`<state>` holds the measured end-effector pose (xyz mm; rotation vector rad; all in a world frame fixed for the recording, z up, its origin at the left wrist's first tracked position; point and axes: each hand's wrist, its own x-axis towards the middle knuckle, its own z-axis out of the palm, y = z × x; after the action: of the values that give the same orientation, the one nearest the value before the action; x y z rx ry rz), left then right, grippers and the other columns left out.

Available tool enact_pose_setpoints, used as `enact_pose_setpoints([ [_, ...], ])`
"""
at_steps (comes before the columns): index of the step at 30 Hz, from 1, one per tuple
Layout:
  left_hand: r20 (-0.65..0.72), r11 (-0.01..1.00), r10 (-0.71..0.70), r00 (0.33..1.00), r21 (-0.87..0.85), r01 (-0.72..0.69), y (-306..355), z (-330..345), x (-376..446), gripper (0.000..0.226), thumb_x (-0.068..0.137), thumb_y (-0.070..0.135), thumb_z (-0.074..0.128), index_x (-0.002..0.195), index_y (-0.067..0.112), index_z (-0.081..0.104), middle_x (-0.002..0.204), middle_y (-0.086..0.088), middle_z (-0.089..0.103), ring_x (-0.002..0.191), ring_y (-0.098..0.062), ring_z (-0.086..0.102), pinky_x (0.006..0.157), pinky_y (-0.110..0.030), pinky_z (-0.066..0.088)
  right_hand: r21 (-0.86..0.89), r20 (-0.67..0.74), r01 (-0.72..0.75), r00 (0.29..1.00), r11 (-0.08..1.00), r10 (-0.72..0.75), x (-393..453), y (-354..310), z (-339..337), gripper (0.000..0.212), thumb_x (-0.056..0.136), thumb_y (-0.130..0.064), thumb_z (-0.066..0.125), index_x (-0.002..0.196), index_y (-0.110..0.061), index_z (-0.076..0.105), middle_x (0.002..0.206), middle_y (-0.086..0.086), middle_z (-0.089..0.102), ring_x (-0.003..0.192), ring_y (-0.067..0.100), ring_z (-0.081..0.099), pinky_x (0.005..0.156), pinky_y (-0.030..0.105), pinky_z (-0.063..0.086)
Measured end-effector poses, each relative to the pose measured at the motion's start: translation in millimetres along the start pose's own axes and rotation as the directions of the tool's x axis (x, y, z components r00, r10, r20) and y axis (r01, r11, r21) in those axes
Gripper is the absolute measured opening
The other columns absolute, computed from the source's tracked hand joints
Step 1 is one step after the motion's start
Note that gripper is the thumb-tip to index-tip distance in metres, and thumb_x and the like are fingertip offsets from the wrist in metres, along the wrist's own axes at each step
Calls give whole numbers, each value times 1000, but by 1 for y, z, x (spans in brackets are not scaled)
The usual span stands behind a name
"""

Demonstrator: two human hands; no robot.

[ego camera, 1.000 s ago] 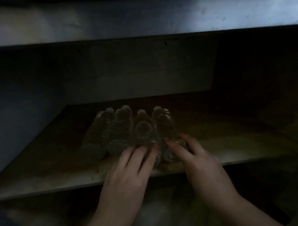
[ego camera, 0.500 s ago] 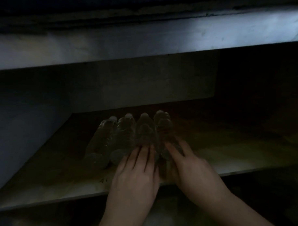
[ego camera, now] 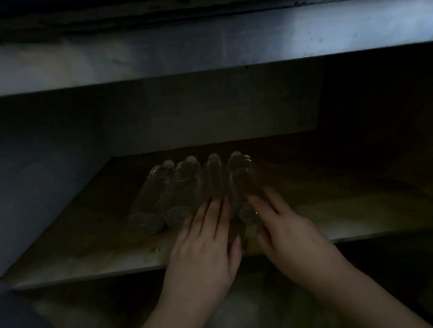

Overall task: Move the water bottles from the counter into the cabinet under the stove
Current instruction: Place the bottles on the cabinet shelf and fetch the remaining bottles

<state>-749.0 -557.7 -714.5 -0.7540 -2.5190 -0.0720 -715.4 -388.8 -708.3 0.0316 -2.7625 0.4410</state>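
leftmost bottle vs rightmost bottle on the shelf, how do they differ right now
The leftmost bottle lies free, with no hand on it; the rightmost bottle has the right hand on its near end. The leftmost angles left toward its base; the rightmost runs straighter. Both are clear, lying flat on the shelf, caps pointing back.

Both hands reach forward over the front edge of the shelf (ego camera: 91,264), palms down. The left hand (ego camera: 206,252) lies flat with fingers together and straight, thumb tucked toward the right hand (ego camera: 286,237). The right hand angles inward, fingers spread a little and extended; in the dim light they seem to rest rather than grip. Both forearms are bare.
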Motion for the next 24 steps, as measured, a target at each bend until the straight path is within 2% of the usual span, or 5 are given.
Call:
enact_pose_setpoints([
  [7,112,989,-1,994,-144,17,0,-31,-6,60,82,42,56,138,22,48,138,-2,56,128,-20,52,106,-36,34,5,-24,-21,999,1000,22,-14,-28,-32,54,85,-37,54,138,-30,43,137,-2,49,116,18,54,95,36,47],
  [11,321,976,52,946,-215,20,10,-76,-21,66,67,41,78,127,21,61,131,0,62,121,-21,59,96,-36,49,0,122,-89,989,996,88,-46,-57,-70,57,78,-28,67,133,-22,55,142,6,50,133,28,44,107,44,40],
  [15,480,971,109,871,-239,10,20,-147,-60,61,61,44,86,117,23,72,122,0,69,112,-19,66,82,-33,56,-40,252,-158,954,987,163,-92,-97,-119,52,74,-22,76,124,-17,63,137,12,55,127,33,51,98,50,48],
  [19,542,957,151,827,-291,16,29,-245,-101,43,82,39,54,118,22,71,122,-3,68,112,-24,65,84,-37,55,-77,401,-182,894,980,198,-141,-140,-187,47,79,-23,72,125,-16,63,138,10,55,127,31,52,100,45,48],
  [24,666,944,206,717,-328,34,34,-370,-143,52,67,37,78,115,19,72,117,-7,69,108,-28,67,82,-45,57,-141,531,-227,804,964,267,-215,-201,-285,48,71,-28,75,117,-18,68,133,8,60,120,29,59,94,43,53],
])
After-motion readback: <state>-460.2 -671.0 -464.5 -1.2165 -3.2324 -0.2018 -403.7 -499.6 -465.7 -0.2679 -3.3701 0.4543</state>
